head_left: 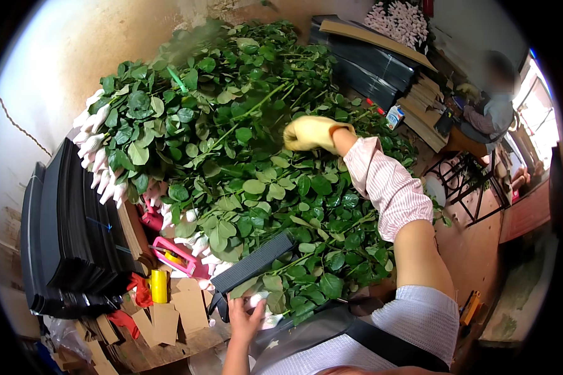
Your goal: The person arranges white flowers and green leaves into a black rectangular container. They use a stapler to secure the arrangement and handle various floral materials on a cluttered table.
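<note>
Right hand [309,133], gloved, clenched in the leafy stems [244,156]; left hand [245,317] grasping a black sheet [256,262].

Right hand [311,133]: pale yellow rubber-like glove, matt, slightly creased. Sleeve [388,187]: pink-striped woven cloth, soft. Rose stems [231,144], 12 o'clock of centre: waxy green leaves, semi-gloss. Bud wraps [97,156], 9 o'clock: white mesh netting, matt. Black corrugated sheet [256,261] by bare left hand [245,320]: ribbed plastic or card, cannot tell, dull. Stacked black sheets [69,237], 8 o'clock: satin. Cardboard pieces [169,315], 7 o'clock: brown, rough. Tape dispenser [172,253]: pink glossy plastic.
</note>
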